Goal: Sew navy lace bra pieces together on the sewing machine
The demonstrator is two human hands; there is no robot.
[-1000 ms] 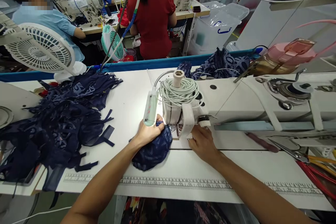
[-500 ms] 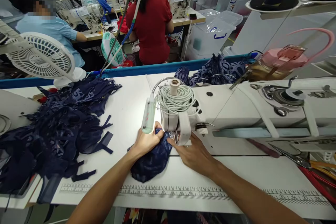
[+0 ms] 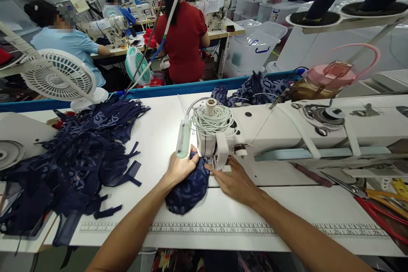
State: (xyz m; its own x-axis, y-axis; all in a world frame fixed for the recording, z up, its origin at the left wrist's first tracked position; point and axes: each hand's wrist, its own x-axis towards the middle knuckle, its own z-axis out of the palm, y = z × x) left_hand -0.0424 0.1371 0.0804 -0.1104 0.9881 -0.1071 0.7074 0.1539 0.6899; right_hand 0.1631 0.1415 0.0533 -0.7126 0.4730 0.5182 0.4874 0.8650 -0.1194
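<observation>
A small navy patterned fabric piece [image 3: 188, 189] lies bunched on the white table just left of the sewing machine's needle. My left hand [image 3: 179, 166] presses down on its far edge, fingers curled over the cloth beside the machine's lamp [image 3: 184, 138]. My right hand [image 3: 234, 180] lies flat on the table at the foot of the white sewing machine [image 3: 287, 129], its fingertips touching the cloth's right edge at the presser foot. The needle itself is hidden behind the machine head.
A big heap of navy fabric pieces [image 3: 70, 157] covers the table's left side. A white fan [image 3: 59, 78] stands behind it. More patterned cloth [image 3: 255, 87] lies behind the machine. Red-handled scissors [image 3: 376, 212] lie at the right. Other people sew at tables beyond.
My right hand slid left from under the machine head to the cloth's edge by the presser foot. My left hand stayed on the cloth. The camera tilted up slightly.
</observation>
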